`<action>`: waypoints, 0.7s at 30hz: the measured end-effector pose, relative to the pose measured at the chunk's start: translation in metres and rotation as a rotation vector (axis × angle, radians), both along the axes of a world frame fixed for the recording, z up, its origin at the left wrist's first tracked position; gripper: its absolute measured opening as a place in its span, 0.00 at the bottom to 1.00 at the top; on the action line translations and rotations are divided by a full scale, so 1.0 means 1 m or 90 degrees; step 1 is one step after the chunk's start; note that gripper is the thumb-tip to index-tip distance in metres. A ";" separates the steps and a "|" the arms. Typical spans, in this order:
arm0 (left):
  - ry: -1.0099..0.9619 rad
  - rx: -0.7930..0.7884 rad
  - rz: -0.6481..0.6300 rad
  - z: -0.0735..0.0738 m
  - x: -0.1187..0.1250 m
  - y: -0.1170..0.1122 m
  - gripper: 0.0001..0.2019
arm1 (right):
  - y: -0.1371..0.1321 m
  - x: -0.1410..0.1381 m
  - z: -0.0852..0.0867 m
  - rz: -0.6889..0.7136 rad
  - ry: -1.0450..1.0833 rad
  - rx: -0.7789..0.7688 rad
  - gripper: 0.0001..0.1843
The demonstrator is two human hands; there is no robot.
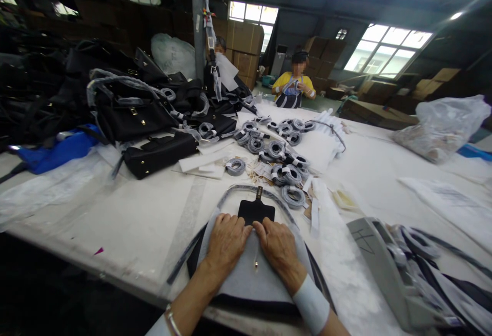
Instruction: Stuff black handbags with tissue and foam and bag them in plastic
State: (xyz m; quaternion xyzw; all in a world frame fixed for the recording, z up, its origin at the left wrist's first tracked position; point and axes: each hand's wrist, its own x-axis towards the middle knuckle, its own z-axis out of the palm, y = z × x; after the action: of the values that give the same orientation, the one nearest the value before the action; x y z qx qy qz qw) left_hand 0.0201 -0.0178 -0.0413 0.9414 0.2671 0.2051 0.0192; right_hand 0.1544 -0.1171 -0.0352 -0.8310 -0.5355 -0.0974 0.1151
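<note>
A black handbag (253,302) lies in front of me at the table's near edge. Its front is covered by a pale foam sheet (246,285), through which a small gold clasp post (256,264) pokes. The black flap tab (257,210) with a gold fitting points away from me. A plastic-wrapped handle (234,188) arches beyond it. My left hand (228,238) and my right hand (280,246) grip the sheet's upper part, fingers curled over it. Both thumbs nearly meet below the tab; the fingertips are partly hidden.
Several coiled wrapped straps (277,149) lie past the bag. Black handbags (161,154) are heaped at the left near a blue bag (57,151). A grey tape dispenser (388,269) stands at the right. Across the table, a person in yellow (292,87) handles something.
</note>
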 end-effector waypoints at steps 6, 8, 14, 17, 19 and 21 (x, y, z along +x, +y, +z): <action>0.012 -0.003 -0.009 0.003 0.002 0.000 0.10 | 0.006 0.002 -0.002 -0.058 0.072 -0.045 0.17; 0.013 -0.006 -0.011 0.004 0.002 -0.001 0.10 | 0.005 0.005 -0.008 -0.067 0.101 0.053 0.17; 0.013 -0.021 -0.025 0.005 0.002 0.000 0.10 | 0.005 0.020 -0.022 -0.017 0.166 0.327 0.35; 0.001 -0.031 -0.029 0.005 0.003 0.000 0.11 | 0.006 0.023 -0.018 -0.012 0.290 0.329 0.39; -0.013 -0.039 -0.031 0.005 0.003 0.000 0.12 | 0.005 0.022 -0.012 -0.025 0.353 0.355 0.39; -0.033 -0.050 -0.033 0.003 0.002 0.000 0.12 | 0.002 0.019 -0.006 -0.002 0.366 0.378 0.36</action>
State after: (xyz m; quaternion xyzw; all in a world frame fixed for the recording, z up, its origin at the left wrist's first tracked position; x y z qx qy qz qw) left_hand 0.0220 -0.0175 -0.0382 0.9410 0.2499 0.2179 0.0682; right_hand 0.1738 -0.1149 -0.0417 -0.7558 -0.4287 -0.0115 0.4947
